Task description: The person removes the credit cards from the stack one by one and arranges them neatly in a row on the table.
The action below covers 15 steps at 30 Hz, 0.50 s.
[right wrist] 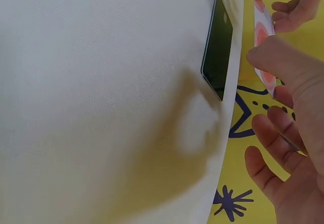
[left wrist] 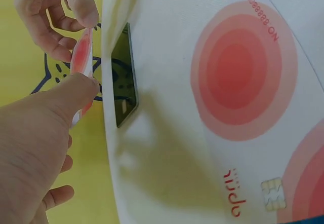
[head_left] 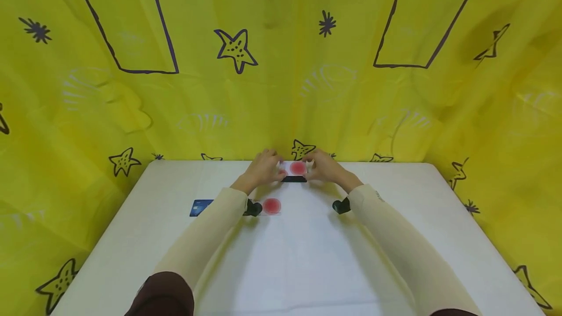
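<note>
Red-circled card [head_left: 297,168] is pinched at opposite ends by left hand [head_left: 265,166] and right hand [head_left: 324,167], presumably for steadiness; it's held off table [head_left: 395,189], near black card [head_left: 294,179].

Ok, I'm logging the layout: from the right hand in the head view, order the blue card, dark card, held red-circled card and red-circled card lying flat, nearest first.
From the right hand:
1. Held red-circled card: in its grip.
2. Dark card: just below the held one in view.
3. Red-circled card lying flat: lower left.
4. Blue card: farthest left.
</note>
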Tool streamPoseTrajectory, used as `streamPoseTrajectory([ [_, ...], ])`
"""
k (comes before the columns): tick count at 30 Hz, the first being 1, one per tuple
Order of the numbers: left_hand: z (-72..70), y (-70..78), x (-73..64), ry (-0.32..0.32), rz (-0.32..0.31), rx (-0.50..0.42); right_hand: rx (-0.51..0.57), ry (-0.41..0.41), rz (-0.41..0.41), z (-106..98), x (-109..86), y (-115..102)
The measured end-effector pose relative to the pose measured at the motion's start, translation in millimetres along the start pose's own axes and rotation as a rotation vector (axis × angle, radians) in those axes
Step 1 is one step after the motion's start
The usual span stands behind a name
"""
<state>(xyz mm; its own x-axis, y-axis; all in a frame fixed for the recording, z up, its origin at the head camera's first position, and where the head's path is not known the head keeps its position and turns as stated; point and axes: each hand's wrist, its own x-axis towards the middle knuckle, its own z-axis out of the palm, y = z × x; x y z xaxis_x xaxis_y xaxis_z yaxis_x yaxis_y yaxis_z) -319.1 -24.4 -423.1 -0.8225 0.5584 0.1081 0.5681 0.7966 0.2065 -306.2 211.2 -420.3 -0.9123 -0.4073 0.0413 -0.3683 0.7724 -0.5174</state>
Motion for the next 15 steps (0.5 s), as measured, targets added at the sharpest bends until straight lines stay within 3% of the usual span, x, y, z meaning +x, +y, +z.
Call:
streamPoseTrajectory([
  [15, -11.0, -0.5, -2.5, 0.034, 0.044, -0.02, 0.0, 0.023, -0.009, -8.0, -4.6, -7.2],
])
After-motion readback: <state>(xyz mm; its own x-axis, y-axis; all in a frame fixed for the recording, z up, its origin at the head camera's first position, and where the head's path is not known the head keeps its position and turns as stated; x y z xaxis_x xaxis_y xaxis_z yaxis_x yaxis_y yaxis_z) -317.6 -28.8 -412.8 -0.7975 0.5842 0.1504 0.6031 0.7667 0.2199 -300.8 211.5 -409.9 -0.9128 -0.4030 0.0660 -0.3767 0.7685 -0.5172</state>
